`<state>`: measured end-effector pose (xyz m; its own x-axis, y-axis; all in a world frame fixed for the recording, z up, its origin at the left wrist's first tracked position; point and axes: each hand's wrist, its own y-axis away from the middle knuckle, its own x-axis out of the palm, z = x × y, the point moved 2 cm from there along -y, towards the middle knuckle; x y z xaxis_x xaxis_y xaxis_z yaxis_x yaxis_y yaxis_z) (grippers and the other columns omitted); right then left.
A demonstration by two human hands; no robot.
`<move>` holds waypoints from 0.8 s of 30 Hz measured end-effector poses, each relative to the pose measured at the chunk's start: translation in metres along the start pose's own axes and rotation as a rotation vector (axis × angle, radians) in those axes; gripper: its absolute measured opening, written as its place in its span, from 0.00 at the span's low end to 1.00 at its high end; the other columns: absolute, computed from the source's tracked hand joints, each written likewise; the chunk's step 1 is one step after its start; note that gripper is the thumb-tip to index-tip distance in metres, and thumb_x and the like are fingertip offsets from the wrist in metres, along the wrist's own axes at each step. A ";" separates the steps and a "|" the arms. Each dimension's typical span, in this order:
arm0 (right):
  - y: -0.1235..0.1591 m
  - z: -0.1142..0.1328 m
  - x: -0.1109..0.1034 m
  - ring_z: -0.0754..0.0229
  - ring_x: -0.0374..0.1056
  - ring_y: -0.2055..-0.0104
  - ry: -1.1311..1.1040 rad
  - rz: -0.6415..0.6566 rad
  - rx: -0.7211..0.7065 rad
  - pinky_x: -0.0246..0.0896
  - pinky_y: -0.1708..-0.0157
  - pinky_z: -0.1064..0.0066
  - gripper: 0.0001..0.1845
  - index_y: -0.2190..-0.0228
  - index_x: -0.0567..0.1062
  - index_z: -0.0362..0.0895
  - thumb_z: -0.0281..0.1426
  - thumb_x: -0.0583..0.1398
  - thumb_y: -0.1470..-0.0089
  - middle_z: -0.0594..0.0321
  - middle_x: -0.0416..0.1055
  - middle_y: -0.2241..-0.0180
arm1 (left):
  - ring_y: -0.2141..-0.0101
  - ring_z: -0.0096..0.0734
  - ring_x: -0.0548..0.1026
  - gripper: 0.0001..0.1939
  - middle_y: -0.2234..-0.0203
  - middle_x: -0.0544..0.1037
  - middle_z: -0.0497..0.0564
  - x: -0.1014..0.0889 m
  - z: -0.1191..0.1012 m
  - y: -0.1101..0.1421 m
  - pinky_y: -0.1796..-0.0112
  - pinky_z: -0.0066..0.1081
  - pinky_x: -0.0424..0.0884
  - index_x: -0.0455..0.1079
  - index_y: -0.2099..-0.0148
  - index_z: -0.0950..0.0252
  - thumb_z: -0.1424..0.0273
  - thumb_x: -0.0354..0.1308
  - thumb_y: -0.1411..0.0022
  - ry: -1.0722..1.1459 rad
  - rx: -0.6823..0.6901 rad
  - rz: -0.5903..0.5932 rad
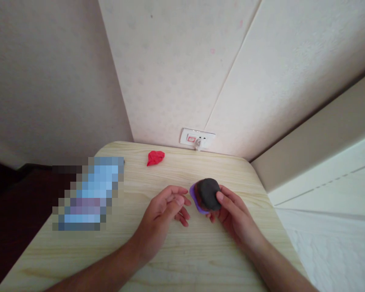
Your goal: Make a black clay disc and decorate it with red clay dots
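Your right hand (237, 215) pinched the dark-and-purple stack (209, 194); your left hand (160, 215), loosely spread, hung just beside it. Holding step, seemingly; next move probably called for a steady pinch.

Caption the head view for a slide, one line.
Over a wood-grained table, the right hand holds a purple-edged dark object; the left hand, loosely curled, is beside it.
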<state>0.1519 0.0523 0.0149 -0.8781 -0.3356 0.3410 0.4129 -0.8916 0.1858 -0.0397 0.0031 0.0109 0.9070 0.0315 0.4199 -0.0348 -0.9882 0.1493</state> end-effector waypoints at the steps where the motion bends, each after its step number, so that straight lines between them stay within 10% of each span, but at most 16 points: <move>1: -0.002 0.000 -0.002 0.64 0.71 0.75 -0.037 -0.022 0.022 0.67 0.78 0.78 0.16 0.63 0.78 0.41 0.42 0.67 0.42 0.60 0.76 0.71 | 0.71 0.32 0.76 0.16 0.66 0.78 0.53 -0.002 0.000 0.000 0.71 0.33 0.75 0.72 0.53 0.66 0.58 0.60 0.34 -0.002 0.006 -0.024; 13: -0.008 0.012 -0.015 0.64 0.67 0.75 0.073 -0.128 -0.022 0.65 0.78 0.76 0.15 0.64 0.81 0.40 0.40 0.70 0.47 0.61 0.76 0.71 | 0.72 0.31 0.75 0.10 0.68 0.78 0.50 -0.005 -0.006 -0.001 0.71 0.31 0.71 0.72 0.57 0.65 0.63 0.61 0.35 -0.154 0.071 -0.082; 21: -0.002 0.009 -0.018 0.68 0.61 0.80 0.730 -0.150 -0.165 0.52 0.83 0.73 0.25 0.49 0.77 0.45 0.44 0.68 0.45 0.53 0.79 0.55 | 0.58 0.38 0.75 0.06 0.60 0.79 0.51 -0.029 -0.036 -0.013 0.57 0.34 0.69 0.74 0.58 0.62 0.66 0.61 0.36 -0.553 0.340 -0.422; 24: -0.002 0.008 -0.022 0.67 0.57 0.82 0.793 -0.183 -0.174 0.48 0.84 0.73 0.25 0.48 0.77 0.46 0.47 0.64 0.42 0.57 0.78 0.65 | 0.55 0.41 0.75 0.12 0.53 0.77 0.55 -0.042 -0.043 -0.025 0.58 0.36 0.70 0.71 0.50 0.61 0.65 0.57 0.34 -0.799 0.379 -0.495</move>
<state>0.1720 0.0642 0.0148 -0.8643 -0.2371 -0.4436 0.2609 -0.9653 0.0076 -0.0951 0.0326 0.0285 0.8033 0.4785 -0.3546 0.4311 -0.8780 -0.2081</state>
